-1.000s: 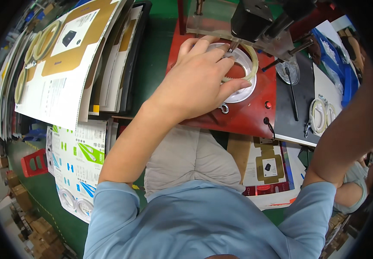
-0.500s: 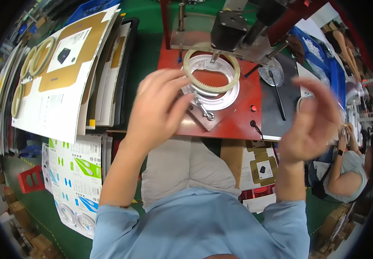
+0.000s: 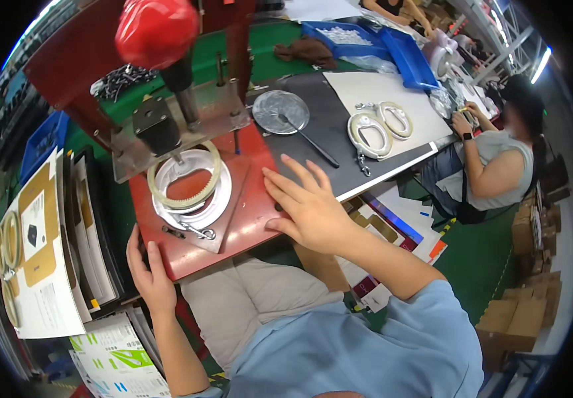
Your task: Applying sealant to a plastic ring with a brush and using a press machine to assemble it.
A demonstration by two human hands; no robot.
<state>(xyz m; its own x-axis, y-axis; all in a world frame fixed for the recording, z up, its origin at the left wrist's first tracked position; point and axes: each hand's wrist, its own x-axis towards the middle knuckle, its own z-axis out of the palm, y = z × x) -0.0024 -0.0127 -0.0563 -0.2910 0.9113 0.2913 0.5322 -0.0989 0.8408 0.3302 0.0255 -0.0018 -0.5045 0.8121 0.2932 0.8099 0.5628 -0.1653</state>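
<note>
A white ring-shaped part (image 3: 223, 192) lies in the fixture on the red base plate (image 3: 250, 229) of a hand press. Over it sits a cream ring with inner teeth (image 3: 215, 162), slightly off-centre, below the press's black block (image 3: 156, 124). A metal clasp (image 3: 205, 233) hangs from the near side of the white part. My left hand (image 3: 152, 278) is at the plate's left front edge, fingers stretched out and holding nothing. Fingers spread, my right hand (image 3: 310, 209) rests at the plate's right side, with nothing in it.
Right of the press are a round clear dish (image 3: 280, 109) and a black stick (image 3: 319, 151). Farther right, assembled rings (image 3: 369, 136) lie on a white sheet beside blue trays (image 3: 406, 60). Cardboard sheets (image 3: 48, 265) stand at left. A co-worker (image 3: 499, 159) sits at right.
The view has swung to the right. My left hand has left the clasp area for the plate's left front edge. My right hand has moved in to the plate's right side.
</note>
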